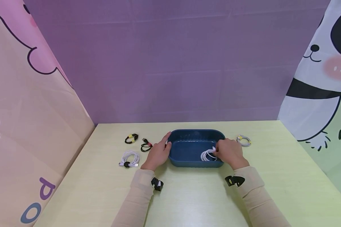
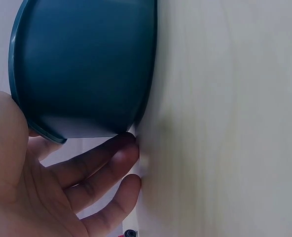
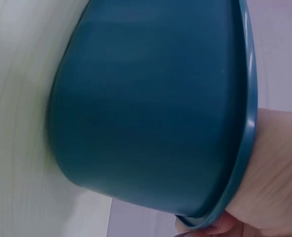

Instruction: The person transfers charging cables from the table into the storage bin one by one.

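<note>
A dark blue basin (image 1: pixel 184 164) stands on the table. At its left end my left hand (image 1: pixel 158 153) holds the rim, thumb over the edge. The left wrist view shows the other fingers (image 2: pixel 104 177) outside the wall, their tips close to the tabletop. My right hand (image 1: pixel 230 153) reaches over the basin's right end. Its fingertips pinch the edge of a coiled white cable (image 1: pixel 206 155) inside the basin. In the right wrist view the basin wall (image 3: pixel 146 108) hides most of that hand and the cable.
To the left lie a black cable with yellow ties (image 1: pixel 131 138), a black cable with a red tie (image 1: pixel 146 145) and a white USB cable (image 1: pixel 130 157) with a black strap. A white cable with a yellow tie (image 1: pixel 244 141) lies right of the basin. A purple backdrop (image 1: pixel 187 63) rises behind.
</note>
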Motion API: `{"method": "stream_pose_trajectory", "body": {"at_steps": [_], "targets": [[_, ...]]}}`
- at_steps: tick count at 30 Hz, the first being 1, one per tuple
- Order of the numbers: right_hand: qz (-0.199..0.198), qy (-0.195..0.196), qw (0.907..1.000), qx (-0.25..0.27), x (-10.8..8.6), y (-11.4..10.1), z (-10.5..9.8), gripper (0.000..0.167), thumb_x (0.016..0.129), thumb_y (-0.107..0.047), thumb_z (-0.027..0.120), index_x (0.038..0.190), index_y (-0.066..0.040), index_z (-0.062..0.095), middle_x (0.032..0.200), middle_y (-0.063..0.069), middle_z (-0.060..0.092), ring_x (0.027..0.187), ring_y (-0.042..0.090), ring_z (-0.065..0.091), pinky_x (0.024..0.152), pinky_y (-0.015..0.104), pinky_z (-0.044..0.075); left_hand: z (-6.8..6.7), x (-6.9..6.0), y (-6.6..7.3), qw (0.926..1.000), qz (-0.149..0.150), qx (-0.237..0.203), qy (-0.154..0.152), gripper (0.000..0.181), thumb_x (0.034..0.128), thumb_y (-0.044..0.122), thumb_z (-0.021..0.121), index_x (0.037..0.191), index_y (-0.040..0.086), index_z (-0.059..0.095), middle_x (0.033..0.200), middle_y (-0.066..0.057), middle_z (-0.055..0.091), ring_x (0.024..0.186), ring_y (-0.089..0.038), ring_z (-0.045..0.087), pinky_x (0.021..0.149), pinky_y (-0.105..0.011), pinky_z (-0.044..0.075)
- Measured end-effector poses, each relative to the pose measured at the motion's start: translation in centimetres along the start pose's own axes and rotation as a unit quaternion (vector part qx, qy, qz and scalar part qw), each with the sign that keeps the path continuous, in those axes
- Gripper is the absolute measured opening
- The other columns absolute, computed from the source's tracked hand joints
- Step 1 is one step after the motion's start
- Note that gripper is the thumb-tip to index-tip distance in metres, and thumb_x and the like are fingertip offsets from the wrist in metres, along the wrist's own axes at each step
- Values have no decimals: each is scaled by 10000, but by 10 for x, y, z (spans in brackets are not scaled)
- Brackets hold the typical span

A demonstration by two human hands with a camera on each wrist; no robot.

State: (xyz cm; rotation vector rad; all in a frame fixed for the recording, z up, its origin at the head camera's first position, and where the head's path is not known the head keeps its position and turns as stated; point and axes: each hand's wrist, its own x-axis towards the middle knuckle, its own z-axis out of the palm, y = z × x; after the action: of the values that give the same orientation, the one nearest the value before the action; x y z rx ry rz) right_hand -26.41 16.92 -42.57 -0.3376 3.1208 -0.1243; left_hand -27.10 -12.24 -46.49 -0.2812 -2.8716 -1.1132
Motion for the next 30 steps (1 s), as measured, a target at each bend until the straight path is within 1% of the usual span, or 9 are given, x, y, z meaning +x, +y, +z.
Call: {"method": "stream_pose_trajectory", "body": {"at_steps": [6, 13, 19, 24, 28, 30], "targets": [[36, 25, 9999, -123, 0, 0, 3, 220, 911, -338, 755, 810, -144, 777, 684, 5, 660, 615, 204, 563, 524, 311, 436, 1, 1, -1, 10000, -10, 8, 5, 534, 1102, 311, 417, 1622, 273, 300, 553, 15, 392, 454, -155, 362, 500, -291, 297], [92, 65, 9999, -94, 2, 0, 4, 208, 895, -338, 779, 865, -133, 802, 759, 33, 725, 632, 205, 583, 535, 316, 481, 1, 0, -1, 10000, -17, 51, 3, 537, 1103, 310, 419, 1624, 272, 292, 550, 9, 392, 451, -157, 357, 496, -292, 293], [88, 83, 9999, -42, 2, 0, 3, 201, 894, -325, 780, 848, -131, 801, 747, 39, 720, 632, 214, 584, 530, 320, 471, 1, 0, 1, 10000, -49, 12, -22, 536, 1105, 314, 417, 1624, 277, 290, 570, 4, 409, 466, -161, 377, 509, -295, 307], [87, 12, 10000, -2, 1, 0, 3, 202, 896, -328, 777, 867, -130, 806, 759, 38, 724, 633, 209, 581, 528, 312, 464, 1, 1, 0, 10000, -69, 34, -34, 536, 1103, 313, 420, 1623, 281, 293, 613, -14, 438, 497, -169, 412, 536, -305, 332], [22, 16, 10000, 35, 1, 1, 3, 201, 895, -327, 776, 868, -130, 805, 748, 27, 716, 631, 199, 569, 528, 302, 450, 1, 1, 0, 10000, -47, 80, -26, 538, 1102, 312, 421, 1623, 271, 295, 643, -26, 461, 518, -173, 431, 554, -311, 349], [-3, 21, 10000, 71, 2, 3, 4, 202, 895, -333, 776, 844, -139, 799, 723, 9, 699, 622, 188, 564, 523, 298, 435, 1, 1, 0, 10000, -7, 74, -4, 534, 1103, 308, 419, 1622, 266, 300, 643, -21, 465, 509, -171, 417, 547, -310, 342]]}}
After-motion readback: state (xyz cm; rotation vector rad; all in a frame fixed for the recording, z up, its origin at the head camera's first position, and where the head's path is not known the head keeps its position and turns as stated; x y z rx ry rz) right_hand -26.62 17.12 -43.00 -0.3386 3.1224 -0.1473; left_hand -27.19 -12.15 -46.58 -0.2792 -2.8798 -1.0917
